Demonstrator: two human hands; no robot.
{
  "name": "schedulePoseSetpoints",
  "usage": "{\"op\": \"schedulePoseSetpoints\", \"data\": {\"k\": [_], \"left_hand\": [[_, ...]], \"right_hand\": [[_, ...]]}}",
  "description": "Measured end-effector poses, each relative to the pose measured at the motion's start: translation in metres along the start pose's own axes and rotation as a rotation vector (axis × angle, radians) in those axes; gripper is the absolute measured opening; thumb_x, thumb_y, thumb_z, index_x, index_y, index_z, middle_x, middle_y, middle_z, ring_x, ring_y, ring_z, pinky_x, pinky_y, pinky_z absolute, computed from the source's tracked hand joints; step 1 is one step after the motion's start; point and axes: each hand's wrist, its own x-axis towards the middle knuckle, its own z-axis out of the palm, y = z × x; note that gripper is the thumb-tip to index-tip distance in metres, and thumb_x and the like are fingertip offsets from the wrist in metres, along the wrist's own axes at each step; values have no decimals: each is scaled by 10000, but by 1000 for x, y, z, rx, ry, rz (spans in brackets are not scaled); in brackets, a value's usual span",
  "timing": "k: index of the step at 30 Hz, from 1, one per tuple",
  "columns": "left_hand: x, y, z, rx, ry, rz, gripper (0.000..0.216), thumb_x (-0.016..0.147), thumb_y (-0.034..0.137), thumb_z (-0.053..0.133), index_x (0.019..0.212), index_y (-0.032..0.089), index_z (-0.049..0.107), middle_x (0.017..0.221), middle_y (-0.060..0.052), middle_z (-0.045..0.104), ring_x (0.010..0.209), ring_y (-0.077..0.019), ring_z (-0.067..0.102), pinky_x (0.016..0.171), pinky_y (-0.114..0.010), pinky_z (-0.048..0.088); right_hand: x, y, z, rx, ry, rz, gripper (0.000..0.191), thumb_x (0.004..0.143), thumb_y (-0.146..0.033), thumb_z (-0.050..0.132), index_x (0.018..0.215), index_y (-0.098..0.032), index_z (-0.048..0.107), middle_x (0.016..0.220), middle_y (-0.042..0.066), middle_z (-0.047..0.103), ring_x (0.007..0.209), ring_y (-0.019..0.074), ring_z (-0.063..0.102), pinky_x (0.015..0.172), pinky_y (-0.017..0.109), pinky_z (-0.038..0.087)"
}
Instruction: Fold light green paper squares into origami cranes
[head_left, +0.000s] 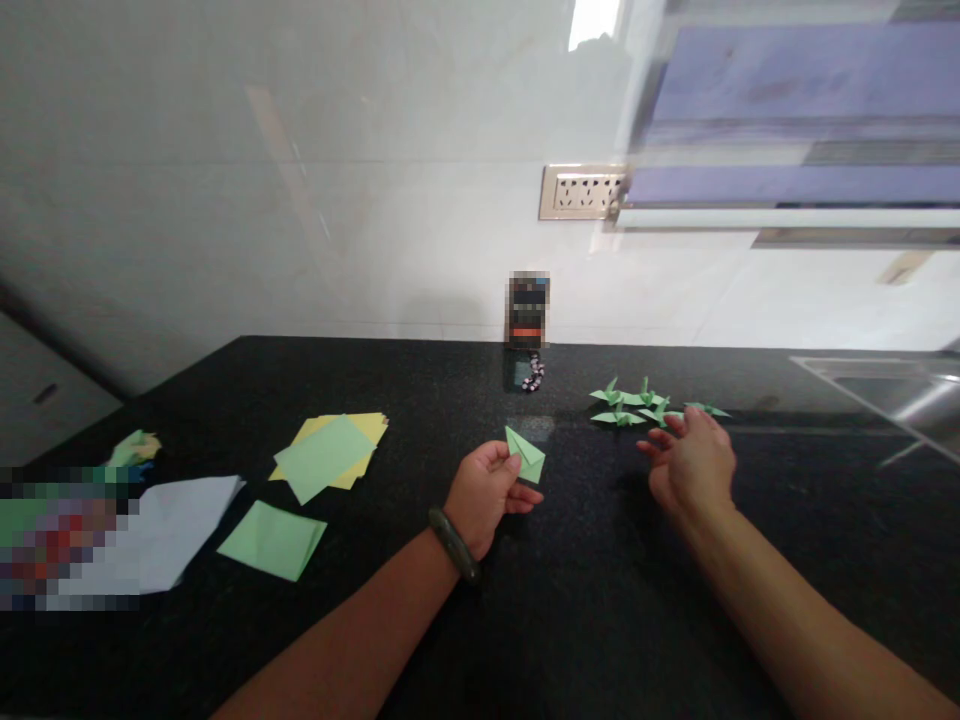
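My left hand [491, 490], with a dark bangle at the wrist, pinches a small folded piece of light green paper [531, 456] between thumb and fingers. The piece has a pointed top and visible crease lines. On the right, my right hand [694, 462] is over the counter with its fingers apart, beside a group of green folded paper cranes [619, 417]. Another green paper crane [712, 410] shows partly behind the fingers of this hand; whether they touch it, I cannot tell.
Green and yellow paper sheets [326, 455] lie stacked on the black counter [420, 620]. Nearer are a green square [274, 540] and white paper [176, 525]. A blurred-out phone-like object [529, 310] leans on the wall, with a beaded strap [534, 373]. A sink [907, 390] is at right.
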Motion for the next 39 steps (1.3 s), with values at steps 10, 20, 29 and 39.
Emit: {"op": "schedulePoseSetpoints", "data": {"k": [10, 20, 29, 39], "left_hand": [[-6, 2, 1, 96, -147, 14, 150, 749, 204, 570, 840, 90, 602, 650, -26, 614, 503, -70, 566, 475, -166, 441], [-3, -2, -2, 115, -185, 21, 258, 658, 299, 665, 804, 91, 617, 620, -25, 617, 487, -75, 553, 458, -171, 419], [-3, -2, -3, 79, -114, 58, 257, 665, 357, 658, 725, 111, 611, 621, -13, 596, 535, -91, 571, 493, -189, 440], [-2, -6, -2, 44, -177, 41, 263, 765, 368, 548, 763, 109, 590, 703, -53, 648, 517, -76, 561, 484, -180, 433]], "right_hand": [[-57, 13, -6, -508, -1094, -13, 233, 700, -366, 640, 789, -152, 627, 589, -24, 559, 493, 82, 469, 487, 217, 396], [-60, 11, -7, -534, -1024, -66, 220, 736, -367, 603, 719, -148, 588, 564, -19, 538, 522, 93, 477, 520, 225, 388], [-61, 10, -7, -559, -1032, -101, 233, 721, -387, 617, 648, -166, 597, 533, -25, 519, 488, 98, 450, 493, 226, 362], [-62, 11, -8, -467, -1126, -47, 252, 755, -387, 587, 671, -154, 632, 576, -6, 558, 517, 100, 473, 516, 231, 387]]}}
